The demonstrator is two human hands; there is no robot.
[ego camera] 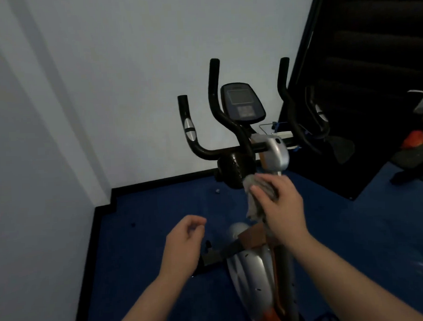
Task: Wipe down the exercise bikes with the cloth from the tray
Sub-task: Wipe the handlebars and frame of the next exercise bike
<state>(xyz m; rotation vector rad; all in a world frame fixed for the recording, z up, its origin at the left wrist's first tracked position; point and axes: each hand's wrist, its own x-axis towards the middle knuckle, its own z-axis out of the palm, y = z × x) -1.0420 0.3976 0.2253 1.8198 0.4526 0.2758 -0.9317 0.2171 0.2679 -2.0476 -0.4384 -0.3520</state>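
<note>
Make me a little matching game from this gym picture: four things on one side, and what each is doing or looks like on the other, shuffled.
Things:
1. cloth
2. left hand
3. console screen
4. floor

Descriptions:
A. blue
B. loosely curled, holds nothing
C. dark, between the handlebars
D. gripped by the right hand against the bike's post

Pairs: 1-D, 2-B, 3-C, 4-A
</note>
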